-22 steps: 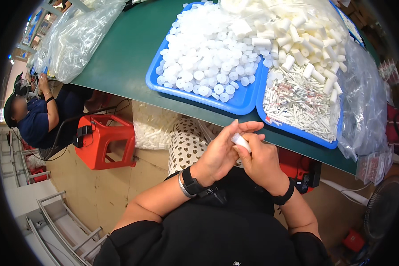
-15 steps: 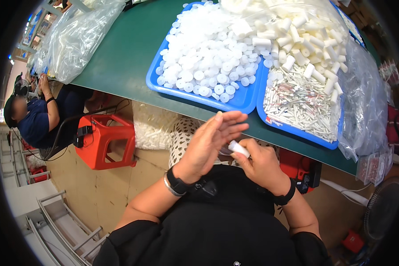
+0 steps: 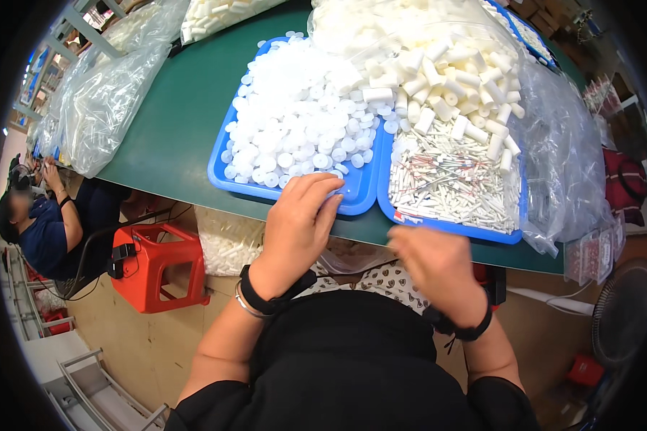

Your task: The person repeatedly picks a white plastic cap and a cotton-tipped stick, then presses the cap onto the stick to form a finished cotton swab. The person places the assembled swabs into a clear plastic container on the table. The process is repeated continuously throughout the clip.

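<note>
My left hand (image 3: 300, 224) reaches to the near edge of a blue tray (image 3: 226, 176) heaped with small round white plastic discs (image 3: 295, 115). Its fingers are loosely bent over the tray's front part, thumb a little apart, and no held thing shows. My right hand (image 3: 438, 269) hangs just in front of the table edge, below a second blue tray (image 3: 474, 228). Motion smears its fingers, so whatever they hold cannot be made out. This second tray bears thin white sticks (image 3: 446, 183), some with reddish wires, and cream foam-like cylinders (image 3: 474, 82) piled behind them.
Clear plastic bags lie at the table's left (image 3: 108, 108) and right (image 3: 561, 144). A red stool (image 3: 158, 269) stands on the floor at left, near a seated person (image 3: 50, 223). A bag of white pieces (image 3: 226, 241) sits under the table; a fan (image 3: 625, 312) is at lower right.
My left hand has moved from beside my right hand forward to the disc tray. My right hand has shifted slightly right; the white cylinder it held is no longer visible. The view has shifted.
</note>
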Available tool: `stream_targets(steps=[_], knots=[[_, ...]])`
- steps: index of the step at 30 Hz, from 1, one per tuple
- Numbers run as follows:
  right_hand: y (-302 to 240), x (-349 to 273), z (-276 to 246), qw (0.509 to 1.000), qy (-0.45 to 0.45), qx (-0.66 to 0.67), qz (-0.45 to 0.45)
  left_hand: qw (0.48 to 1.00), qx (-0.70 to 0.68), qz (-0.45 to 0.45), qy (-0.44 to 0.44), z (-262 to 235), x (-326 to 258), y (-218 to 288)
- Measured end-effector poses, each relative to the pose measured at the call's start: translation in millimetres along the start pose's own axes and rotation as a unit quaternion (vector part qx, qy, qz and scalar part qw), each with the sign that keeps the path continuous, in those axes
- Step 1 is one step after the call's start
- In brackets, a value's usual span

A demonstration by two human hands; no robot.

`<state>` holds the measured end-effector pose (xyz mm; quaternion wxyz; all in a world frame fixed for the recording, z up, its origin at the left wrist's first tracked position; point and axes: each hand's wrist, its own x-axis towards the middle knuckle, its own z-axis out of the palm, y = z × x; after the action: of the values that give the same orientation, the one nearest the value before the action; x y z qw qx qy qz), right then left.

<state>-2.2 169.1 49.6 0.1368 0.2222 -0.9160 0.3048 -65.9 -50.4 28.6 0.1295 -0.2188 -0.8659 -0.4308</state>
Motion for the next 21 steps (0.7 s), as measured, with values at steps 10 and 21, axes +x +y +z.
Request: stream_targets(steps=[10, 21], knots=[[44.4, 28.8, -11.3, 0.983, 0.007, -0.182, 0.014, 0.988, 0.143, 0.023, -0.05, 17.0, 33.4, -5.2], [44.6, 16.7, -18.2, 0.986, 0.132, -0.09, 0.039, 0.999, 0.01, -0.037, -0.026, 16.4, 40.0, -12.4]])
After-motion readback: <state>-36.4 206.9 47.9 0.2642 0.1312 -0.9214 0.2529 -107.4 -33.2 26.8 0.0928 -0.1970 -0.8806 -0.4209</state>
